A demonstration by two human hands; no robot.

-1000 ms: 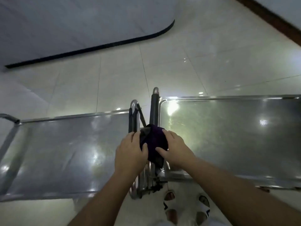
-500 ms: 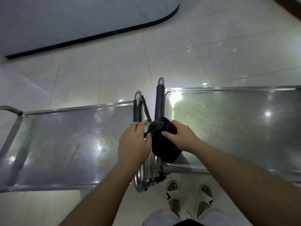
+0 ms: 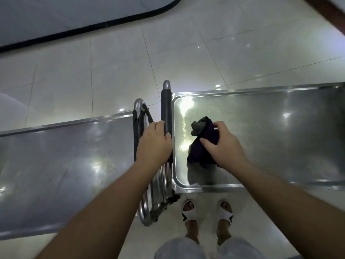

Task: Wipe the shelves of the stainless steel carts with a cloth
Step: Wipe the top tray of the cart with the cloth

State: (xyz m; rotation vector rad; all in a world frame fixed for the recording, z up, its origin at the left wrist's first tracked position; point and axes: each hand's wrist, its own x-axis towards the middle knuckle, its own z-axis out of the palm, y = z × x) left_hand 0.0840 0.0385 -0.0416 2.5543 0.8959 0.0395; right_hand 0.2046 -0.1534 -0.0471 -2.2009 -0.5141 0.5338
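Two stainless steel carts stand side by side below me. The right cart's top shelf (image 3: 280, 131) is a shiny tray with a raised rim. My right hand (image 3: 222, 143) grips a dark purple cloth (image 3: 201, 143) with a grey corner and holds it down on the near-left part of that shelf. My left hand (image 3: 155, 143) grips the black-sleeved handle (image 3: 166, 107) of the right cart, fingers curled over it. The left cart's top shelf (image 3: 65, 161) spreads out to the left, with its own handle (image 3: 139, 113) beside my left hand.
Glossy white floor tiles (image 3: 121, 71) lie beyond the carts. A curved dark baseboard (image 3: 93, 27) runs along the far wall, and a brown strip (image 3: 324, 14) crosses the top right corner. My feet in white sandals (image 3: 207, 212) stand just before the right cart.
My right hand has carried the cloth from the handles between the carts rightward onto the right cart's shelf. My left hand has shifted from the cloth to the right cart's handle.
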